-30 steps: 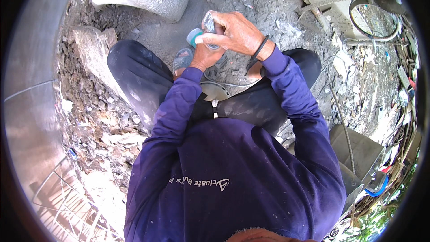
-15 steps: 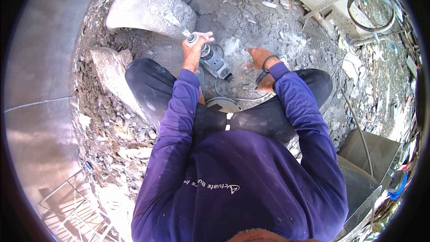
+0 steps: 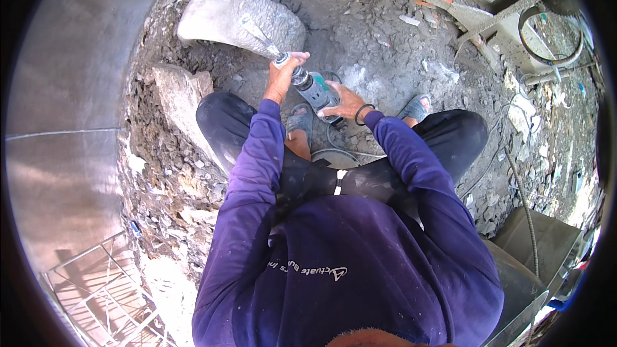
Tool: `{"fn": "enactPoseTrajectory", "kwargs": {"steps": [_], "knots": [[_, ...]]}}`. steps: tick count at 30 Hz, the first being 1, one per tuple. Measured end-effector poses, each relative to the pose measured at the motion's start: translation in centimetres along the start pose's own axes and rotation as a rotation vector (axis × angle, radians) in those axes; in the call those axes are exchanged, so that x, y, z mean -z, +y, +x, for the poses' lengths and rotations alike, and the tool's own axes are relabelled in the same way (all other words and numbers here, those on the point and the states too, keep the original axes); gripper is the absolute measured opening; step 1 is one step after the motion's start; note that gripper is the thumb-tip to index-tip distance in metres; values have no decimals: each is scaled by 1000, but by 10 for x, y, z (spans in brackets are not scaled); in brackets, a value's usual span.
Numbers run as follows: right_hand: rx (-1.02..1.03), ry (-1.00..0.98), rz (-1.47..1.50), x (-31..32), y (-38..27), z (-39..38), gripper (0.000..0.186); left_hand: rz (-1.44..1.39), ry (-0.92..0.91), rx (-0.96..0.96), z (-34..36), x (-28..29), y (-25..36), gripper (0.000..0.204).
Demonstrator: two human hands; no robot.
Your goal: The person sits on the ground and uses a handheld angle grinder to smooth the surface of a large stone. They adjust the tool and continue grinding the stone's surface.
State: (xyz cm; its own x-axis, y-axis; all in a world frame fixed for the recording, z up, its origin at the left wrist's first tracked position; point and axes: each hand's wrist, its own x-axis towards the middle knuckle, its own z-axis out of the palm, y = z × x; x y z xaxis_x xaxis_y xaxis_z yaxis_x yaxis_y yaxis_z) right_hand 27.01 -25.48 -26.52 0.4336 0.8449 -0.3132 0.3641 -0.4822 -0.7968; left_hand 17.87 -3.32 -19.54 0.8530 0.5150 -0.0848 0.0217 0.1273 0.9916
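My left hand (image 3: 280,77) is wrapped round the front end of a corded power tool (image 3: 316,93), which has a grey and green body. A pale, flat chisel-like bit (image 3: 256,31) sticks out past that hand, its tip over or against a rounded, whitish stone block (image 3: 222,18). I cannot tell whether it touches. Around the rear of the tool's body my right hand (image 3: 347,101) is closed, with a dark band on the wrist. The tool slants from the stone down toward my lap.
My sandalled feet (image 3: 300,119) rest on grey rubble between my knees. A light cable (image 3: 347,153) loops under the tool. A long stone slab (image 3: 183,99) lies by my left knee. To the right are a metal hoop (image 3: 524,38) and a dark metal box (image 3: 546,238).
My right hand has moved left from near the ground and now grips the tool's rear. My left hand keeps its hold. The view has shifted slightly.
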Motion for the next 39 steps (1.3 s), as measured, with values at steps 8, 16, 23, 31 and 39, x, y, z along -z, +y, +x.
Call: {"fn": "enactPoseTrajectory", "kwargs": {"steps": [8,16,23,31,39], "knots": [[-37,2,143,-22,-6,8,123,469,-196,280,-8,-35,48,53],[67,159,376,-28,39,10,67,320,-414,248,-28,-42,-24,109],[70,215,494,-4,51,14,53,298,-276,357,-20,-79,-57,76],[-234,220,136,28,2,-15,60,103,-140,368,-23,-102,-47,56],[-233,122,71,49,-50,-64,72,-423,-78,631,-40,-99,-21,56]]}}
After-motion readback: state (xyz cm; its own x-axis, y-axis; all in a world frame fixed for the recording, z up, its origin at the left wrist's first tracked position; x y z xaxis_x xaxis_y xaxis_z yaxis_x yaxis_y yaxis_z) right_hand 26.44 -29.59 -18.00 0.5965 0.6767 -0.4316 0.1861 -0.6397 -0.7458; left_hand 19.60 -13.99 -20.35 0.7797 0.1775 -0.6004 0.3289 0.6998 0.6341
